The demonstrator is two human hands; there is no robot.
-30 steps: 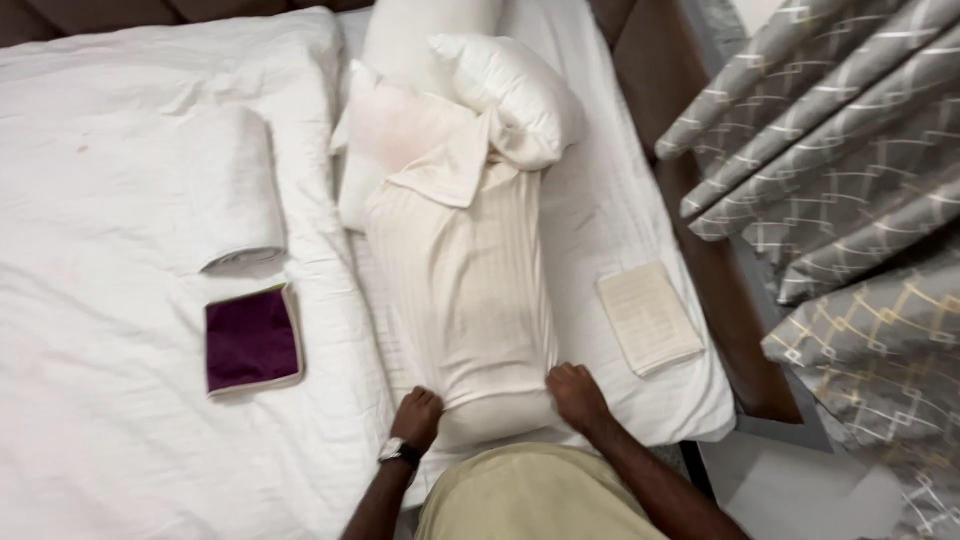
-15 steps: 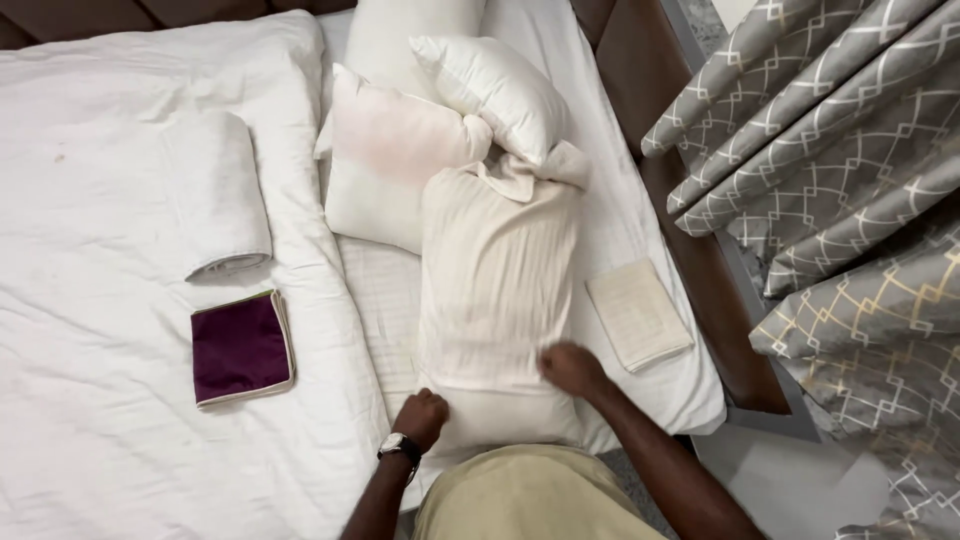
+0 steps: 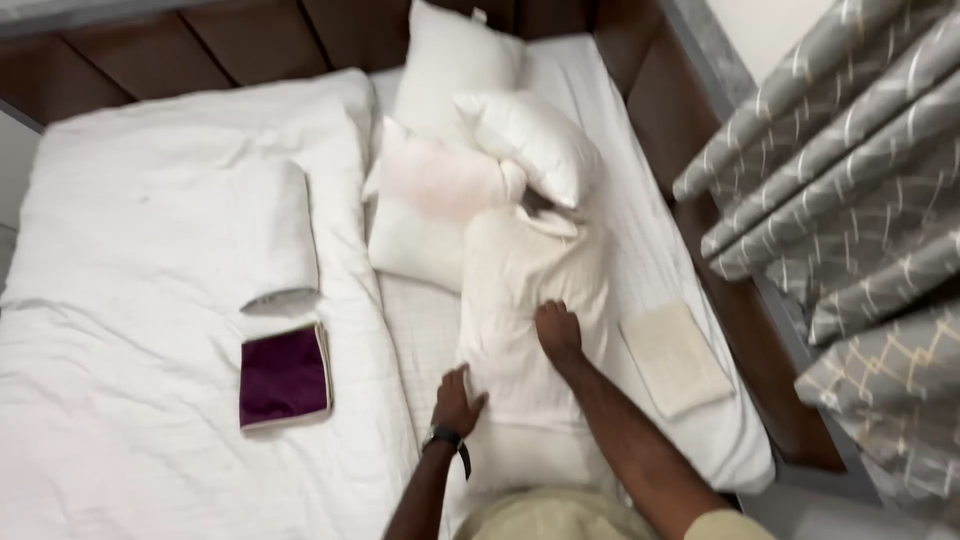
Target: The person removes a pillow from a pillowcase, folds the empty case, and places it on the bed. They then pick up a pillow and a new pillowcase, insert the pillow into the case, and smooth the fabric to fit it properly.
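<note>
A long cream pillow in a ribbed case (image 3: 525,300) lies lengthwise on the white bed (image 3: 660,230). My right hand (image 3: 558,330) presses flat on its middle, fingers bent into the fabric. My left hand (image 3: 458,400), with a dark watch at the wrist, grips the pillow's left edge lower down. Past the pillow's far end lie three white pillows (image 3: 520,140) in a heap.
A folded purple cloth (image 3: 283,376) lies on the white duvet (image 3: 150,300) at the left. A folded cream towel (image 3: 676,357) sits right of the pillow. A dark wooden headboard (image 3: 250,40) runs behind. Grey patterned curtains (image 3: 860,220) hang at the right.
The pillow has slid away from me toward the heap. My right hand moved up from the near end to the pillow's middle. My left hand shifted up along the left edge.
</note>
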